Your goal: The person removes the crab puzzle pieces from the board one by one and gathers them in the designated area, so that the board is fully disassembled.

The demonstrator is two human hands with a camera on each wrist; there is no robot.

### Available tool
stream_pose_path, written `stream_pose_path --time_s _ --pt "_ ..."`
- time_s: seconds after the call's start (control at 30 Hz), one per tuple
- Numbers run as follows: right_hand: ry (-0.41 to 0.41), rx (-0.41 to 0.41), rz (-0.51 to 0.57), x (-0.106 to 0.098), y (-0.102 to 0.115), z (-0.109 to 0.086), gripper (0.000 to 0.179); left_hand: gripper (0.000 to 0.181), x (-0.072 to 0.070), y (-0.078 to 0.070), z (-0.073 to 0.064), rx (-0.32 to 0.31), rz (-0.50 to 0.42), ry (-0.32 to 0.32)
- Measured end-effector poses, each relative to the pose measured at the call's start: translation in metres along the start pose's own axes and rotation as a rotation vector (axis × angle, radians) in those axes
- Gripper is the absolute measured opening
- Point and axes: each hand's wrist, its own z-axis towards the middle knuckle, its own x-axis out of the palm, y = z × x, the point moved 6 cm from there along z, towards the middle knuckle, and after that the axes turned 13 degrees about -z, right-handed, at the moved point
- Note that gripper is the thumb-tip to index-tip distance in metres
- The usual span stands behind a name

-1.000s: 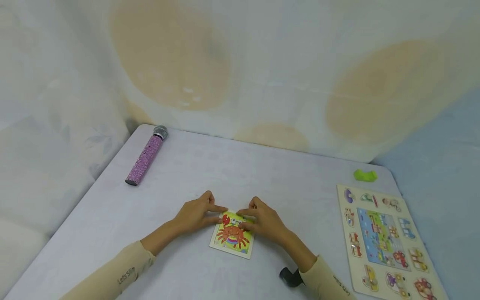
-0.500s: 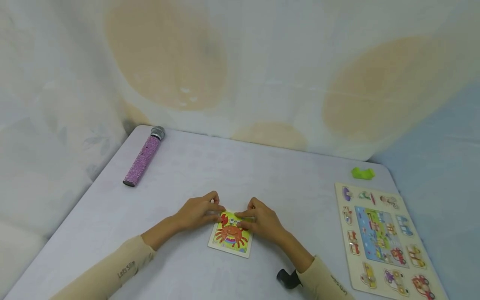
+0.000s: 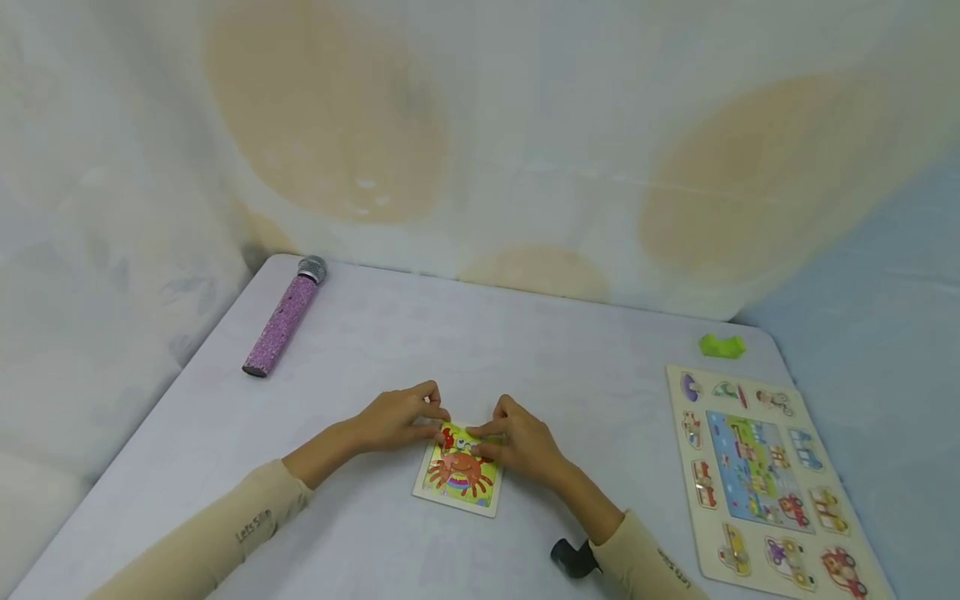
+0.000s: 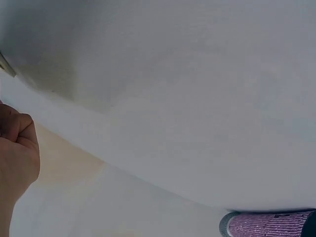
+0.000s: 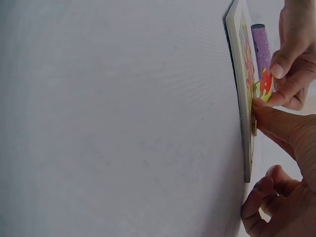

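Observation:
A small square crab puzzle (image 3: 459, 475) lies on the table between the two hands, its pale frame low and flat. My left hand (image 3: 397, 419) pinches a yellow puzzle piece (image 5: 266, 83) with a red claw at the top left; it is tilted up from the board in the right wrist view. At the upper right of the puzzle, my right hand (image 3: 531, 446) has thumb and forefinger on another piece (image 5: 255, 127), whose edge stands slightly proud of the board. The other right fingers curl beside it. The left wrist view catches only part of the left hand (image 4: 19, 153).
A glittery purple microphone (image 3: 283, 321) lies at the back left. On the right is a large wooden picture puzzle board (image 3: 701, 517), with a bright green object (image 3: 722, 346) behind it. A black object (image 3: 573, 558) sits beside the right sleeve. Fabric (image 3: 525, 167) hangs behind the table.
The red-claw piece under the left fingers has tilted slightly. Both hands stay at the puzzle's top edge, while the whole scene drifts a little left in view.

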Motion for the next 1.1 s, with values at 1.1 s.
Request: stream_pose_path --time_s 1.1 --pt "-0.033 0.006 0.011 0.003 -0.001 -0.001 0.034 0.033 0.011 0.014 -0.016 -0.010 -0.062 -0.116"
